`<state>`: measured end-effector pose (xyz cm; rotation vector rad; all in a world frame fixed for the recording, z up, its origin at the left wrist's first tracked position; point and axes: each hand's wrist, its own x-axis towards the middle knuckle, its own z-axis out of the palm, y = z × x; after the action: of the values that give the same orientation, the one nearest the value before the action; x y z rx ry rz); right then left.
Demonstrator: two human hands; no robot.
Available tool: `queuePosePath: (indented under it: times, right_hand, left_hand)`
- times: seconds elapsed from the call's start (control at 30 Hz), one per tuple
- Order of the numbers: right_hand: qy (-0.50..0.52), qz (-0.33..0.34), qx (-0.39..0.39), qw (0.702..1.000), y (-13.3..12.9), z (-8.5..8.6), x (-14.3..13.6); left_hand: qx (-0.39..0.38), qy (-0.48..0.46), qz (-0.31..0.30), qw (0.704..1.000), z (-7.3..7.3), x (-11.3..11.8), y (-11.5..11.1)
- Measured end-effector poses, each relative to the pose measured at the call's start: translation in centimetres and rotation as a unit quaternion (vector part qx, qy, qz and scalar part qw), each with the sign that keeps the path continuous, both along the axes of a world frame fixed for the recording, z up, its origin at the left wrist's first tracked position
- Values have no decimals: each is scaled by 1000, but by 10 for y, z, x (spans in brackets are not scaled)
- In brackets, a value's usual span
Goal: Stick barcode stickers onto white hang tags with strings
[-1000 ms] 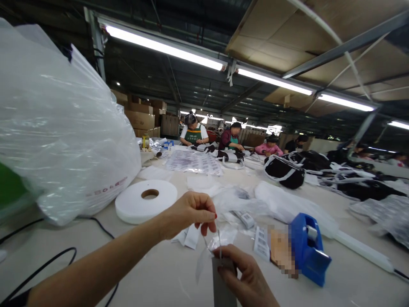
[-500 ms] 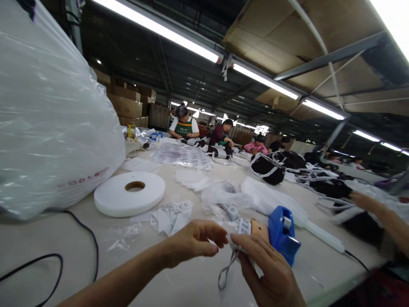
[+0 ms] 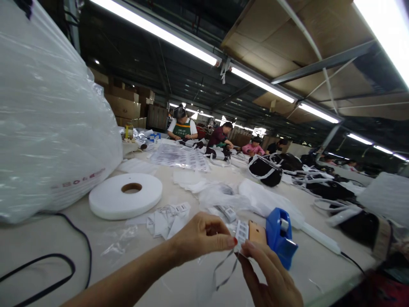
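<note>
My left hand point(image 3: 204, 234) is closed, thumb and fingertips pinched together at the near edge of a small white tag, whose body is mostly hidden by the fingers. My right hand point(image 3: 271, 273) is closed on the tag from the other side, its fingertips almost touching those of the left. From between the hands hangs a thin grey string point(image 3: 227, 279) in a loose loop above the table. Just beyond the fingertips is a white sheet of printed labels point(image 3: 242, 230), beside a gold phone point(image 3: 256, 233) and a blue tape dispenser point(image 3: 280, 234).
A big white roll of tape point(image 3: 108, 200) lies left of a pile of white tags point(image 3: 168, 219). A bulging plastic bag point(image 3: 54, 115) fills the left side. A dark cable point(image 3: 86, 243) crosses the left front. Black bags point(image 3: 266, 170) lie right; several people work farther back.
My left hand has come in to meet the right, its fingers now pinched at the tag. The string loop hangs wider. Another person's arm at the right has left the view.
</note>
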<state>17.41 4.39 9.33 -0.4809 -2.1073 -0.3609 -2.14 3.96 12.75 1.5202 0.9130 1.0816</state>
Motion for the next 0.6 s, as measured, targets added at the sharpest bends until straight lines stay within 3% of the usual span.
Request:
queuePosePath:
  times: [0.1,0.27,0.4,0.6]
  right_hand:
    - [4,2,3,1000,1,-3,1]
    - [15,-3,-11,1000,2,-3,0]
    - [25,-14,-3,1000,4,-9,-1]
    - [51,-34,4,998,9,-21,1]
  left_hand:
    - [102,80,37,991,-2,4,-3]
    - [268,193,59,942,0,10,-7]
    - [299,245,81,919,10,11,-8]
    - [290,241,106,920,24,12,-11]
